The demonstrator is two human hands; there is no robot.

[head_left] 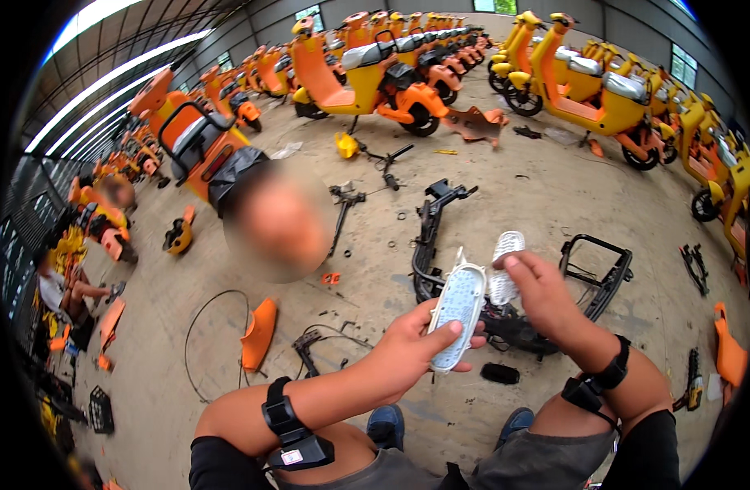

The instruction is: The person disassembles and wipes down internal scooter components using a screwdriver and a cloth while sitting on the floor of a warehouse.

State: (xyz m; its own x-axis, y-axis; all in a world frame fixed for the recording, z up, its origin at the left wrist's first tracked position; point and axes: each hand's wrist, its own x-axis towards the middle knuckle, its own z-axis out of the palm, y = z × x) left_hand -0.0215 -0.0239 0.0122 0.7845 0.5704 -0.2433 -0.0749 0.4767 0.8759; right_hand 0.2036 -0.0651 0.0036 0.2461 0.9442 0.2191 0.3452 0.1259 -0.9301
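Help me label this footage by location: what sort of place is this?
Probably a scooter workshop or dismantling shed. Rows of orange-and-yellow scooters stand in the background, while a bare black frame and a loose orange panel lie on the floor nearer the camera.

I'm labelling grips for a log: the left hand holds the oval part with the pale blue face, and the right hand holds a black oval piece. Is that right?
Not quite: in the head view, the right hand holds a white textured oval piece, not a black one. The left hand holds the oval part with the pale blue face, as you say.
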